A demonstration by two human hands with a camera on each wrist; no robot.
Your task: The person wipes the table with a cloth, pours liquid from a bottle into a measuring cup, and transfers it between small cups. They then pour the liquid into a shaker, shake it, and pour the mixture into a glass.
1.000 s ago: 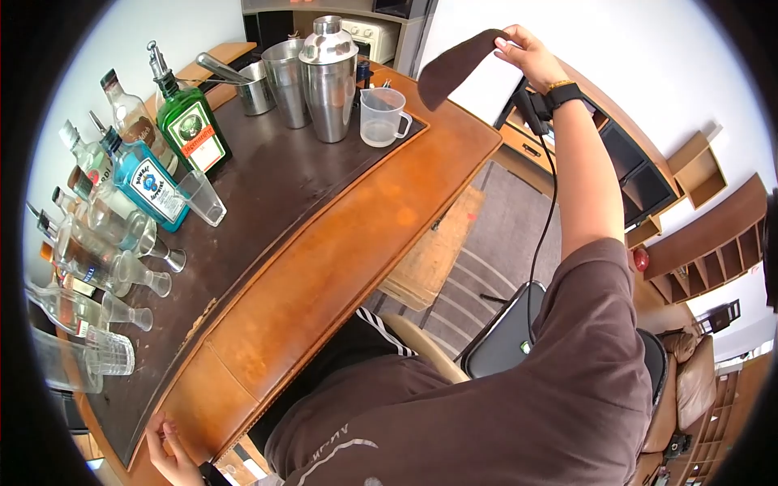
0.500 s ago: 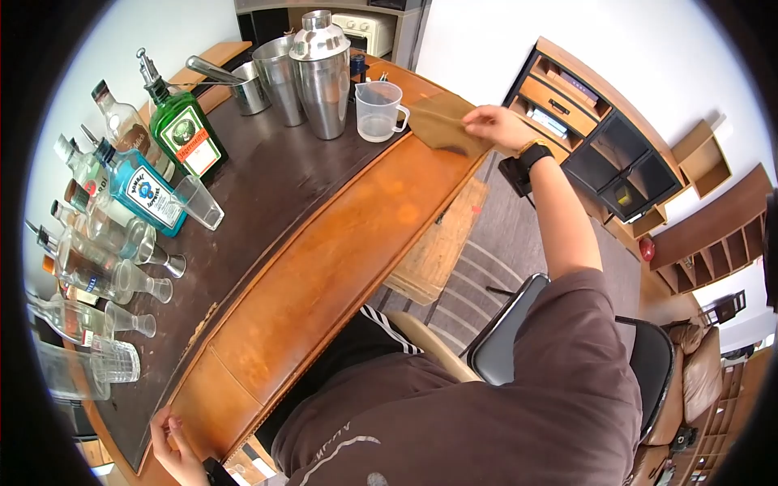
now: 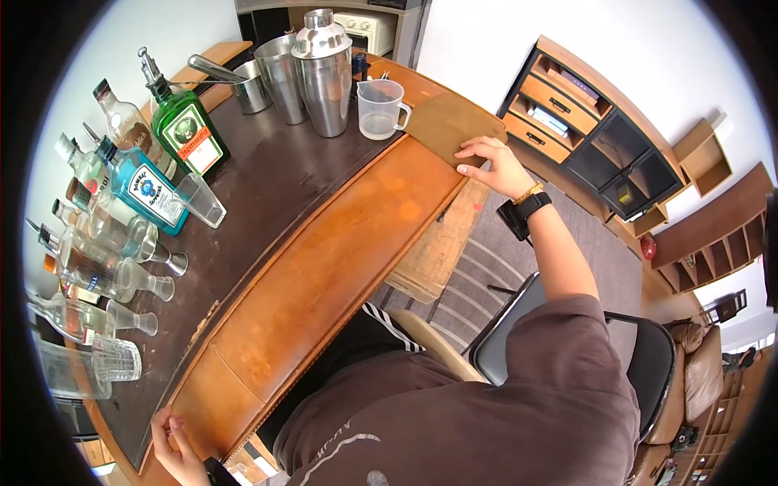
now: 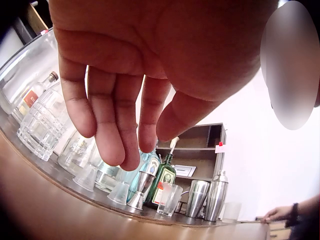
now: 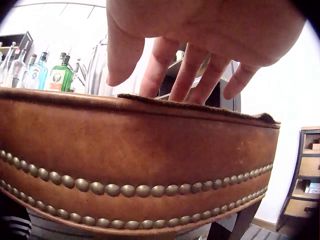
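An olive-brown cloth (image 3: 442,125) lies flat on the far right end of the leather-edged table (image 3: 316,267). My right hand (image 3: 494,166) rests at the cloth's near edge with its fingers extended. In the right wrist view, those fingertips meet the dark edge of the cloth (image 5: 200,106) on the tabletop. At the near left end, my left hand (image 3: 174,454) is beside the table's edge, its fingers relaxed and holding nothing. A clear plastic measuring jug (image 3: 378,113) stands right beside the cloth's left side.
A steel cocktail shaker (image 3: 324,89), a mixing tin (image 3: 281,81) and a small steel cup (image 3: 251,93) stand at the back. Along the left are a green bottle (image 3: 190,134), a blue bottle (image 3: 146,186), a clear plastic cup (image 3: 201,201) and several glasses. A chair (image 3: 515,324) is at the right.
My right hand has come down from the air with the cloth, laid it on the table end and let go of it. The left hand has hardly moved.
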